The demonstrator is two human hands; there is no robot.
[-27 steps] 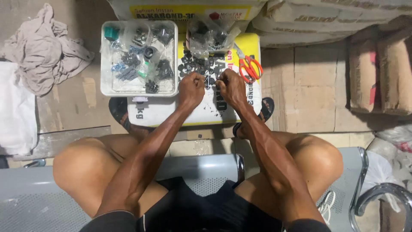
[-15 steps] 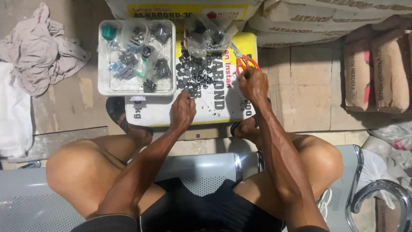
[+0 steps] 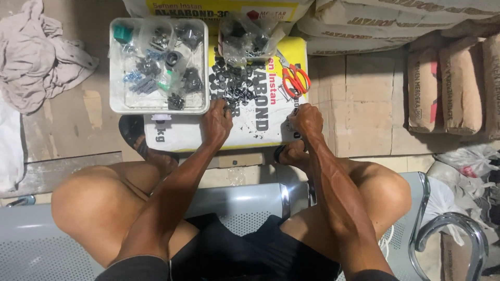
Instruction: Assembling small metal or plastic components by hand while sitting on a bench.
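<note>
A pile of small black parts (image 3: 232,83) lies on a white and yellow sack (image 3: 260,125) on the floor in front of me. My left hand (image 3: 217,122) rests on the sack with its fingertips at the near edge of the pile; the fingertips are hidden by the knuckles. My right hand (image 3: 307,120) is curled at the sack's right edge, with a few loose black bits beside it. What it holds is hidden. Orange-handled scissors (image 3: 295,79) lie just beyond the right hand.
A white tray (image 3: 117,106) with small bags of parts stands at the sack's left end. A clear bag of parts (image 3: 247,34) sits behind the pile. Stacked sacks (image 3: 448,88) fill the right and back, a crumpled cloth (image 3: 39,57) lies at left. I sit on a metal bench (image 3: 245,200).
My right hand has drawn back from beside the scissors to the sack's right edge. My left hand has moved up from the middle of the sack to the pile.
</note>
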